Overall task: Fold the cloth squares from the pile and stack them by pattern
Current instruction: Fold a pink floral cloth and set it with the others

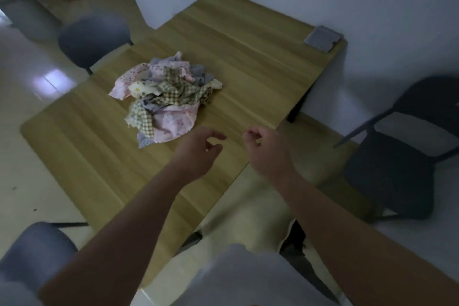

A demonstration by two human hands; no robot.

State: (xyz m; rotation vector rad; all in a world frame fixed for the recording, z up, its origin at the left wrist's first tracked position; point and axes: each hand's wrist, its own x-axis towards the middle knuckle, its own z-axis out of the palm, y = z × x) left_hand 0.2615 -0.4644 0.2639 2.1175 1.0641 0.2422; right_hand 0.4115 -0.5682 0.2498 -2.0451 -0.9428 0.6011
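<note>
A crumpled pile of cloth squares (165, 97) lies in the middle of the wooden table (248, 57). It mixes pink floral, brown checked, grey and pale yellow pieces. My left hand (198, 151) hovers over the table just right of the pile's near edge, fingers loosely curled and holding nothing. My right hand (265, 151) hangs near the table's right edge, fingers also loosely curled and empty. Neither hand touches the cloth.
A grey square pad (323, 38) sits at the table's far right corner by the wall. Grey chairs stand at the far left (94, 37), near left (37, 256) and right (409, 144) of the table.
</note>
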